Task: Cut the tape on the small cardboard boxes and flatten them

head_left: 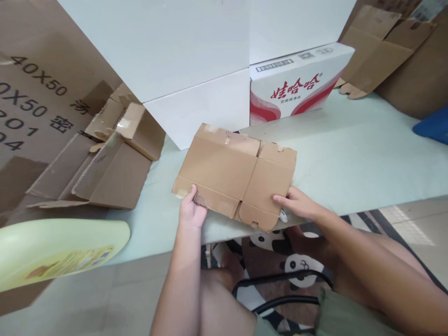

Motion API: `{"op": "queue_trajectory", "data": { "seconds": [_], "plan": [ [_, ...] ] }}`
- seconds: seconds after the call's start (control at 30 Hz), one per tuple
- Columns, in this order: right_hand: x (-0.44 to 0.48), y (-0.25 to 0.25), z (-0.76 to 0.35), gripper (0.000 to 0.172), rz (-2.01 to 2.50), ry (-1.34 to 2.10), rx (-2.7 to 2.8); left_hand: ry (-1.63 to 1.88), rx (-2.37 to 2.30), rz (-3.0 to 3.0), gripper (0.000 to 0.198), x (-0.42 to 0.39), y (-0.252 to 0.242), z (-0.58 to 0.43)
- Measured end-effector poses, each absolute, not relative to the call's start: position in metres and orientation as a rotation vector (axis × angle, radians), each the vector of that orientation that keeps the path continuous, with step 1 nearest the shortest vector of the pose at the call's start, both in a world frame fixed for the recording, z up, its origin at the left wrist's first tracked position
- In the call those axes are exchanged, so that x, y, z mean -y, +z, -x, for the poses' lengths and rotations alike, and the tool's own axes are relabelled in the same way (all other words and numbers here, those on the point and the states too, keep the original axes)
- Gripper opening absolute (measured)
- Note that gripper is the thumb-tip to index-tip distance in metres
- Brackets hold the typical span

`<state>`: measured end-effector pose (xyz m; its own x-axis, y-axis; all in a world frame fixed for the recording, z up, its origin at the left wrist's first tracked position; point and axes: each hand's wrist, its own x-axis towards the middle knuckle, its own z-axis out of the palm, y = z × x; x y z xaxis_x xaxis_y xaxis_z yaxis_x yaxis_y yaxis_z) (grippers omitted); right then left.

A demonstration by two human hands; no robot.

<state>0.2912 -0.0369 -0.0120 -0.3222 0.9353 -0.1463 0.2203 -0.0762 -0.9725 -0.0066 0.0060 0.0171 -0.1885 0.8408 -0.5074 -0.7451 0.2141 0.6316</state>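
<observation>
A flattened brown cardboard box, creased and with flaps at its right end, is held up in front of me over the table's near edge. My left hand grips its lower left edge, thumb on top and the other fingers hidden beneath. At the right edge my right hand is closed on the cardboard, thumb on the upper face and the other fingers mostly out of sight below. A small white piece peeks out under the cardboard beside my right hand; its kind cannot be made out.
Behind the cardboard stand large white boxes and a white carton with red lettering. Opened brown boxes lie at left, near a pale green bottle. More folded cardboard and a blue object are at right.
</observation>
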Motion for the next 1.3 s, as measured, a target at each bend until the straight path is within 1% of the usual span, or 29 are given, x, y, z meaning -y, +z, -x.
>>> {"op": "queue_trajectory", "data": {
  "seconds": [0.23, 0.83, 1.07, 1.3],
  "plan": [
    [0.0363, -0.0119, -0.2911, 0.064, 1.291, 1.445, 1.569, 1.424, -1.041, -0.136, 0.017, -0.0055, 0.0187, 0.0059],
    [0.0369, -0.0133, -0.2908, 0.061, 1.277, 1.448, 1.564, 1.434, -1.014, -0.147, 0.015, -0.0060, 0.0134, 0.0096],
    [0.0369, -0.0134, -0.2915, 0.057, 1.281, 1.431, 1.569, 1.431, -1.024, -0.132, 0.014, -0.0057, 0.0168, 0.0072],
    [0.0370, -0.0135, -0.2913, 0.059, 1.281, 1.437, 1.577, 1.422, -1.030, -0.132, 0.014, -0.0055, 0.0182, 0.0070]
  ]
}}
